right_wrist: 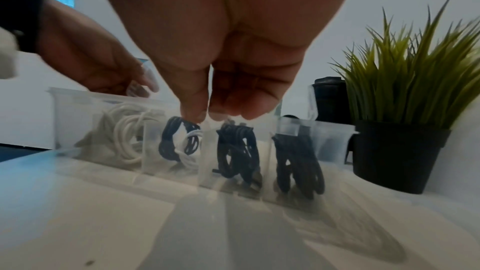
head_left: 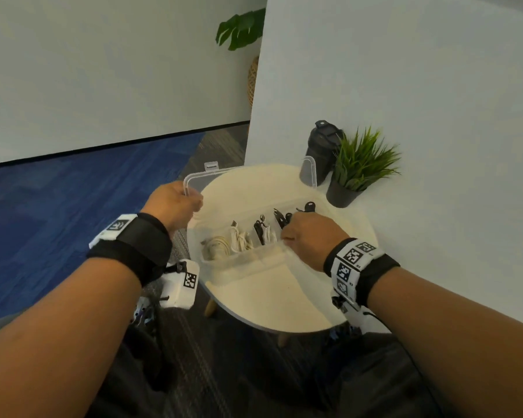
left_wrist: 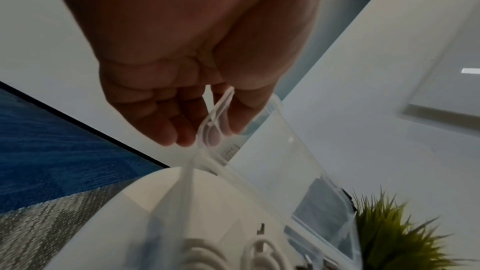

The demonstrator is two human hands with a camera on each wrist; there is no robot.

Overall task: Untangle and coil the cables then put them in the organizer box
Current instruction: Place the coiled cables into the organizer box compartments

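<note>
A clear organizer box (head_left: 245, 262) stands on the round cream table (head_left: 272, 300), its compartments holding coiled cables. White coils (head_left: 224, 245) lie at the left and black coils (head_left: 284, 220) toward the right. In the right wrist view they show as a white coil (right_wrist: 127, 132), a black-and-white coil (right_wrist: 182, 141) and two black coils (right_wrist: 239, 149). My left hand (head_left: 175, 203) pinches the near-left corner of the raised clear lid (left_wrist: 272, 161). My right hand (head_left: 308, 233) has curled fingers pinching the box's front rim (right_wrist: 259, 128).
A black bottle (head_left: 323, 149) and a potted grass plant (head_left: 360, 164) stand just behind the box at the right, against a white wall panel (head_left: 405, 86). Blue and grey carpet (head_left: 58, 206) lies past the table's left edge.
</note>
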